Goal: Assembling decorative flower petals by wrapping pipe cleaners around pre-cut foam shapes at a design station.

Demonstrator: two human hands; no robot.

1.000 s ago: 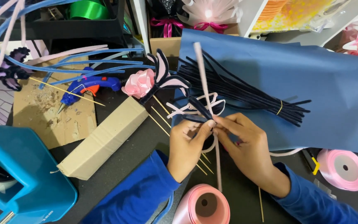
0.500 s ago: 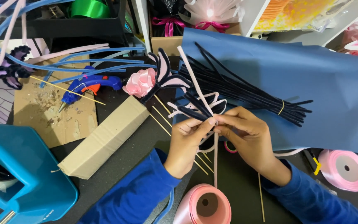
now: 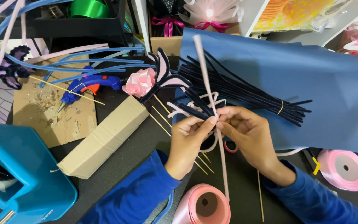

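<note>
Both hands meet at the middle of the desk, pinching a pink pipe cleaner (image 3: 212,112) where it crosses a small dark-and-white looped piece (image 3: 195,105). Left hand (image 3: 189,139) has thumb and forefinger closed on the crossing; right hand (image 3: 249,132) grips the same spot from the other side. Compared with a second ago the stem has swung: its top now leans left toward the blue paper (image 3: 332,83), tail hanging down to the pink ribbon roll (image 3: 201,205). Looks like a twist is being worked in, binding stem to loops. Dark stem bundle (image 3: 245,89) lies untouched behind.
</note>
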